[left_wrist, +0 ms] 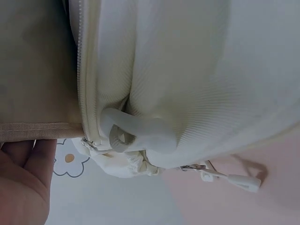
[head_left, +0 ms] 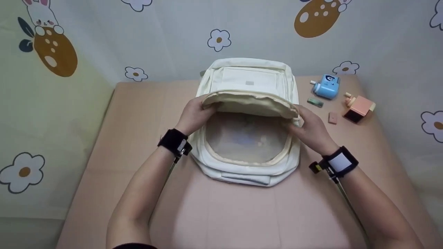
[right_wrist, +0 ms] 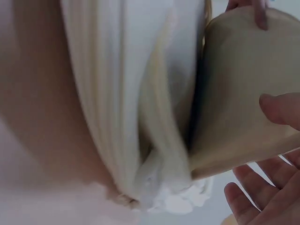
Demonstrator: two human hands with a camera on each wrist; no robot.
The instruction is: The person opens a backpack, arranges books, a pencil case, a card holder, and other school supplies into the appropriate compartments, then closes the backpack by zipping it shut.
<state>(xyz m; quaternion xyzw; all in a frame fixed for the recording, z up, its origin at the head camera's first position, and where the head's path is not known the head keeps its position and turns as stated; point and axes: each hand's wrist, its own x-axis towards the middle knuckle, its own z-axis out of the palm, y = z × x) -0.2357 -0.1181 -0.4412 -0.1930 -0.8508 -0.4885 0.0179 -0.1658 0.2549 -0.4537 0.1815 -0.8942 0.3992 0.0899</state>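
Note:
A cream-white backpack (head_left: 244, 169) lies on the table, its rounded front flap (head_left: 256, 103) raised and the beige inside showing. My left hand (head_left: 195, 116) grips the flap's left edge; in the left wrist view, the fingers of that hand (left_wrist: 28, 183) lie against the beige hem beside a zipper (left_wrist: 84, 70). At the flap's right edge, my right hand (head_left: 316, 129) holds on, its thumb (right_wrist: 281, 110) over the lining (right_wrist: 243, 70) and its fingers on the other side. Through the opening (head_left: 242, 138) shows a dim grey-brown surface with a blurry bluish patch.
Right of the backpack stand a blue crank pencil sharpener (head_left: 326, 87) and a pink one (head_left: 360, 107). Near them lie a small green block (head_left: 315, 102) and a small pink block (head_left: 332, 118). A patterned curtain (head_left: 173, 38) borders the table (head_left: 238, 214). A zipper pull (left_wrist: 243, 183) dangles from the bag.

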